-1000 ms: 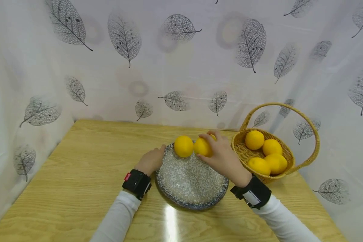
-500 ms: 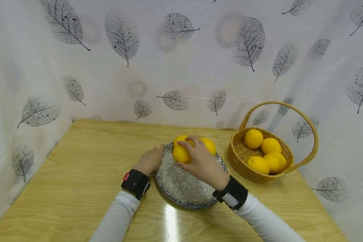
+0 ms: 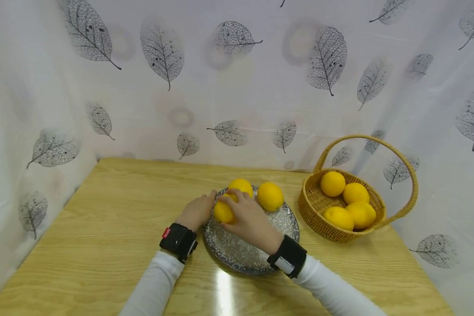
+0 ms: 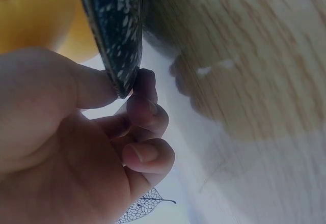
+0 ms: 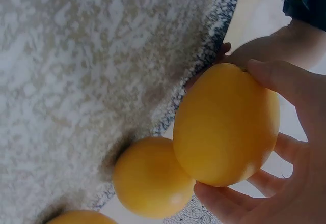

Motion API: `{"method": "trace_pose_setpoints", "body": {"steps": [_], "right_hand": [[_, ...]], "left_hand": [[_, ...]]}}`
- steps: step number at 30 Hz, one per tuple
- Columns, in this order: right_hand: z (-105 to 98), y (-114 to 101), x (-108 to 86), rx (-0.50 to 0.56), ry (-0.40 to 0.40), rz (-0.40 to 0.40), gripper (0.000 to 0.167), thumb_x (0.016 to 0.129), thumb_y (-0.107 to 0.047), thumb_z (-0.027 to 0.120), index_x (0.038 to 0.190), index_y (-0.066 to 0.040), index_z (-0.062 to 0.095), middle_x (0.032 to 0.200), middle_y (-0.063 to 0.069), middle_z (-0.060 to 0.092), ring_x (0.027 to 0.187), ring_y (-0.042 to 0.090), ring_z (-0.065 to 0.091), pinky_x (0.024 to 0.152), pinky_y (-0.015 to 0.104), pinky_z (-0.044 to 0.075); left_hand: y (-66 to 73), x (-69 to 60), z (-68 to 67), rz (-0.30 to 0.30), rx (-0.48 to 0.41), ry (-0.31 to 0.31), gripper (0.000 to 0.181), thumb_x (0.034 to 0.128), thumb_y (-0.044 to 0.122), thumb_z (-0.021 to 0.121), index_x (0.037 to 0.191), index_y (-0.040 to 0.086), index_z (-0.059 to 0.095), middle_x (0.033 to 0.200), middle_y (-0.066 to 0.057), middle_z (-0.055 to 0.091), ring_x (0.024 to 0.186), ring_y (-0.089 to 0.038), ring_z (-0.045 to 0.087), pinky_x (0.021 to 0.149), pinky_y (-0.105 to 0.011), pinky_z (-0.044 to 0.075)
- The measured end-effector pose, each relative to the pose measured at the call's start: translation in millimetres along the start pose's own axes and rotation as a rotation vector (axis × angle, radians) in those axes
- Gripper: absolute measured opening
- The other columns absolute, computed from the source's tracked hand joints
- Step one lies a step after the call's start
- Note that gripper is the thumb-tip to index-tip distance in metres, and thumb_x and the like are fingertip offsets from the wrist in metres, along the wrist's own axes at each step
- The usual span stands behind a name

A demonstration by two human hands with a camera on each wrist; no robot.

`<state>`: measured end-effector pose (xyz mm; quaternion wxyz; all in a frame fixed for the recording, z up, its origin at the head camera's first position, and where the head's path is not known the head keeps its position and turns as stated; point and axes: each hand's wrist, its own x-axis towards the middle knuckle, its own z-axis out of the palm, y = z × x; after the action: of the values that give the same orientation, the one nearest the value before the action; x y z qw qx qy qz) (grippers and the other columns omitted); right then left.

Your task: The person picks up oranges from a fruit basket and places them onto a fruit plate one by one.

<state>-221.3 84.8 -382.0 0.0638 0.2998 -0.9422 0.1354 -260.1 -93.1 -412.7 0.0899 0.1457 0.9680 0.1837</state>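
Note:
My right hand [image 3: 253, 219] grips an orange [image 5: 226, 127] over the left part of the speckled grey plate [image 3: 241, 250]; in the right wrist view its thumb and fingers curl round the fruit. At the plate's left rim, my left hand [image 3: 197, 210] pinches the dark edge [image 4: 117, 35], thumb on top and fingertips beneath. Two more oranges sit at the plate's far side, one at the back left [image 3: 241, 186] and one at the back right [image 3: 270, 196]. Whether the held orange touches the plate, I cannot tell.
To the right of the plate stands a wicker basket [image 3: 312, 215] with a tall arched handle [image 3: 412, 184]. Several oranges [image 3: 355, 193] lie in it. The wooden table [image 3: 122, 210] meets a leaf-print curtain [image 3: 245, 96] at its back edge.
My right hand let go of an orange at the plate's back right, took hold of another, and moved left and nearer with it. My left hand has stayed at the rim.

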Motion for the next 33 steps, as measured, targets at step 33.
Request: {"method": "trace_pose_setpoints", "body": {"steps": [33], "right_hand": [[19, 0, -2.9, -0.069, 0.051, -0.095, 0.072, 0.080, -0.023, 0.087, 0.144, -0.019, 0.055, 0.149, 0.013, 0.051, 0.134, 0.033, 0.054, 0.112, 0.049, 0.049]], "left_hand": [[-2.2, 1.2, 0.0, -0.007, -0.031, 0.005, 0.043, 0.1053, 0.010, 0.050, 0.147, 0.000, 0.045, 0.118, -0.026, 0.068, 0.105, -0.039, 0.068, 0.093, -0.053, 0.057]]}}
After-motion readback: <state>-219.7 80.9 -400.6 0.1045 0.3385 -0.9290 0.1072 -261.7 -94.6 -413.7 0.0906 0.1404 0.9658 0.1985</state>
